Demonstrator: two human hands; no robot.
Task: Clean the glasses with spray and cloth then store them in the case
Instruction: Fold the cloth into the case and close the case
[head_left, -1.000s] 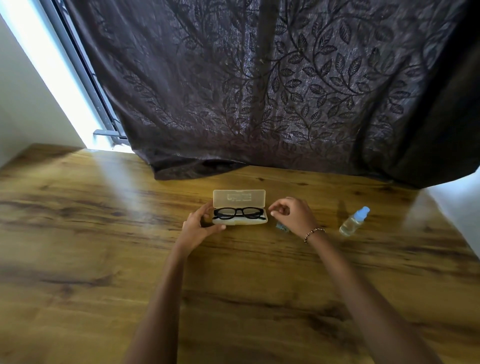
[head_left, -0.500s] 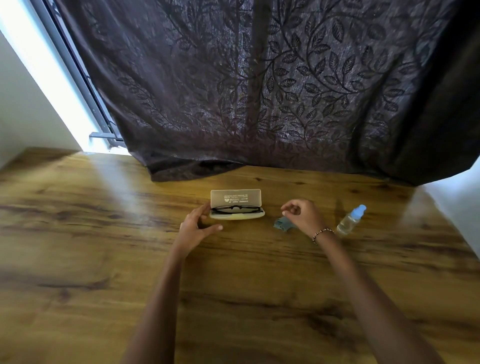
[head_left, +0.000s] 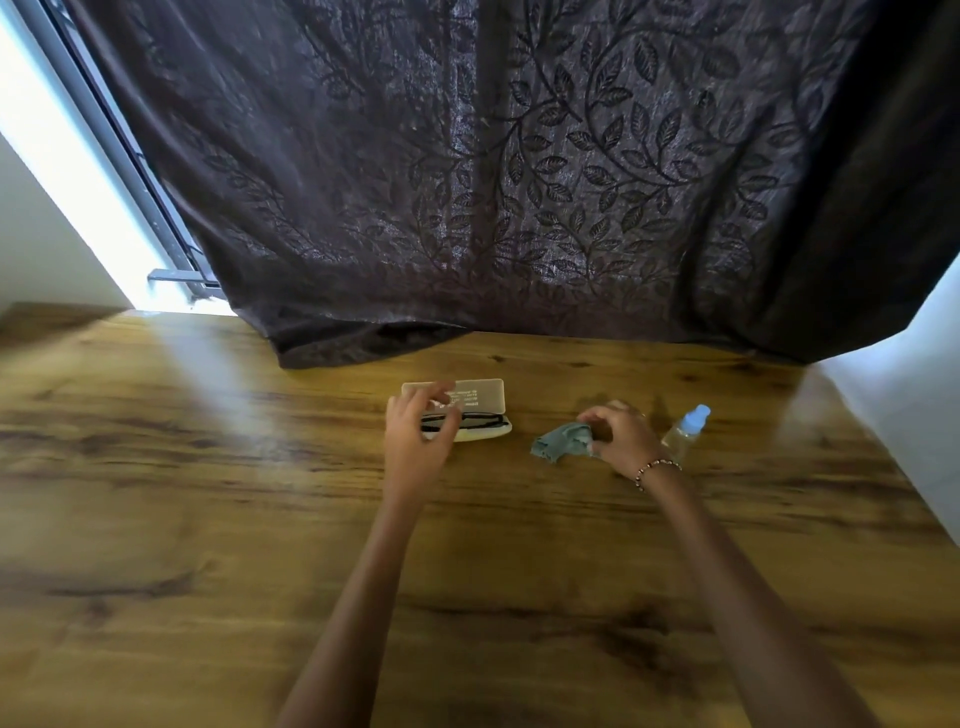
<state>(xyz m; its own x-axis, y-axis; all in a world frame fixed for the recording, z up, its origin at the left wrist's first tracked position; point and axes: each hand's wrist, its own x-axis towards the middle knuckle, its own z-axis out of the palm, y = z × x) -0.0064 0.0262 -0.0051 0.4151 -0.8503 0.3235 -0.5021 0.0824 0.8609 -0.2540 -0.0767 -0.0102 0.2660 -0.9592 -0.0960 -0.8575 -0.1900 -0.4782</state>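
Note:
A beige glasses case (head_left: 480, 396) lies open at mid-table with the black glasses (head_left: 480, 419) inside it. My left hand (head_left: 418, 441) hovers over the case's left end, fingers apart, fingertips at the lid, holding nothing. A crumpled grey-green cloth (head_left: 560, 442) lies on the wood to the right of the case. My right hand (head_left: 623, 436), with a bead bracelet on the wrist, sits at the cloth's right edge with loosely curled fingers and nothing clearly in them. A small clear spray bottle (head_left: 684, 432) with a pale blue cap stands just right of that hand.
The wooden table (head_left: 208, 519) stretches wide on all sides of the objects. A dark leaf-patterned curtain (head_left: 519, 182) hangs behind and drapes onto the table's far edge. A bright window strip lies at the far left and a white wall at the right.
My left hand rose from beside the case onto its left end and lid. My right hand drew away to the right, uncovering the cloth. The lid stands lower than a second ago.

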